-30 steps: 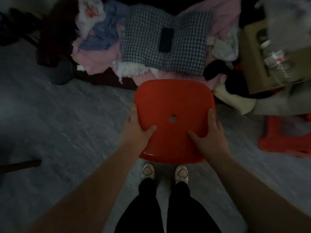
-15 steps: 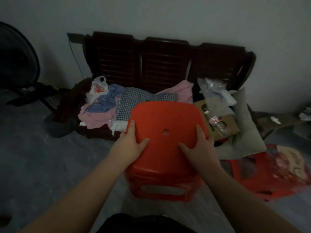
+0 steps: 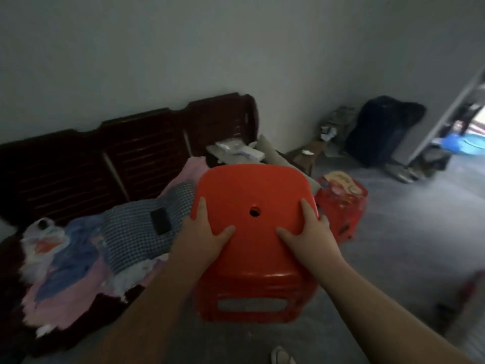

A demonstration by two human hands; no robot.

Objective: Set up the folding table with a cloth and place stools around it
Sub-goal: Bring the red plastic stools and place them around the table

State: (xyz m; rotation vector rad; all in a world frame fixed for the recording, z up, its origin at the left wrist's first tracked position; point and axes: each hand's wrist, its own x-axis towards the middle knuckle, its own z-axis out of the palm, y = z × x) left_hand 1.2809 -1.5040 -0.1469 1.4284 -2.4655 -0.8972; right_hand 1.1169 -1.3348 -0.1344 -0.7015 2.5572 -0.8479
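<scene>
Hands first: your left hand [image 3: 202,237] gripped the left edge of the red stool [image 3: 252,190], thumb spread across the seat top and fingers laid over the rim. Your right hand [image 3: 309,237] gripped the right edge the same way, its thumb pointing in toward the small round hole in the middle of the seat. You held the stool out in front of you, clear of the grey floor [image 3: 409,245], with the seat tilted toward your face and a slotted side panel showing beneath it.

Just behind it to the right, a second red stool [image 3: 341,203] stood on the floor with a printed bag or sheet lying on top. To your left ran a dark wooden bench [image 3: 141,153] against the wall, piled with clothes, among them a checked cloth [image 3: 126,237] with a flat dark object [image 3: 160,224] resting on it. A black bag [image 3: 380,130] sat in the far corner near an open doorway. One pale shoe [image 3: 282,355] of yours showed at the bottom edge of the view
</scene>
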